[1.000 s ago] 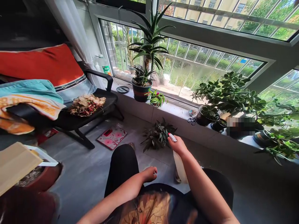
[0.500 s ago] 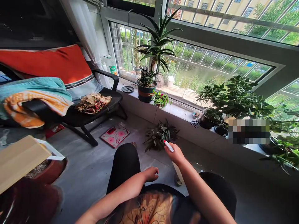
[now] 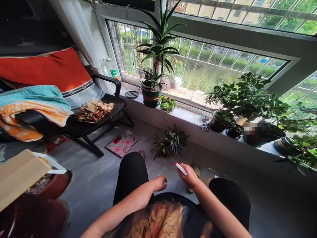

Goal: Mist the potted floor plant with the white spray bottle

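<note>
Grey floor point(image 3: 91, 178) | right hand point(image 3: 188, 176): closed round probable sprayer point(image 3: 182, 169), red tip point(image 3: 176, 163) protruding toward plant point(image 3: 170, 142) | left hand point(image 3: 160, 182): half-open, empty

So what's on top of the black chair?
The black chair has a bunch of dried-looking flowers, a red cushion, and some blue and orange cloth on it. They cover parts of the chair, so I can't see what's under them.

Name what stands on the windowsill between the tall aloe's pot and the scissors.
In the head view, a small bright-green plant stands beside the aloe's pot; then comes mostly bare sill, with a small round dish just behind the scissors.
</note>
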`<state>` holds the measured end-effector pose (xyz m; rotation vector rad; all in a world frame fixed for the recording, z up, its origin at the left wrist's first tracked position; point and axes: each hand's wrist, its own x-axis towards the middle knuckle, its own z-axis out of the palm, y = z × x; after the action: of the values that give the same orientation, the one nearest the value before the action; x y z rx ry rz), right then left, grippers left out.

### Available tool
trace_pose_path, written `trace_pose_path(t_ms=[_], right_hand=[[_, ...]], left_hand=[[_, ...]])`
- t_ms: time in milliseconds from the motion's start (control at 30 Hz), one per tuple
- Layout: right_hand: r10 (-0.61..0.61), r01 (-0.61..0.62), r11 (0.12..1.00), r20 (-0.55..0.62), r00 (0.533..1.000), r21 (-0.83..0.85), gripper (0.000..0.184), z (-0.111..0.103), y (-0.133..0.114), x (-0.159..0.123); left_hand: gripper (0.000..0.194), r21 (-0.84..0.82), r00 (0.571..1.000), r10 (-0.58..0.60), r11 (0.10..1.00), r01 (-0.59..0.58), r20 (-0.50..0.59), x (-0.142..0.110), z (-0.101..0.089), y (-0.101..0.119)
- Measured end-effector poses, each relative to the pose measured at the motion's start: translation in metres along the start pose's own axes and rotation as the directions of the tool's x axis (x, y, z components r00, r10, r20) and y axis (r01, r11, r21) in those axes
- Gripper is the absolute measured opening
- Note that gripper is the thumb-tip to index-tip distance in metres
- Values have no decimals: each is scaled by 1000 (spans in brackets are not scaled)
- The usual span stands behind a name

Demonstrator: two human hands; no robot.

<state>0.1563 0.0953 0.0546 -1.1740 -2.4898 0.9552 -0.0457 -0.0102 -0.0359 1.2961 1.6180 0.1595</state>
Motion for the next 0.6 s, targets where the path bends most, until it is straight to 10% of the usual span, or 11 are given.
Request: trace_pose_path(t_ms=[400, 600], right_hand=[[113, 12, 919, -294, 949, 393, 35, 36, 69, -29], [205, -92, 902, -230, 952, 421, 39, 70, 106, -34]], left_hand=[[32, 187, 998, 46, 981, -54, 48, 14, 1, 8], [33, 222, 998, 22, 974, -34, 54, 14, 0, 11]])
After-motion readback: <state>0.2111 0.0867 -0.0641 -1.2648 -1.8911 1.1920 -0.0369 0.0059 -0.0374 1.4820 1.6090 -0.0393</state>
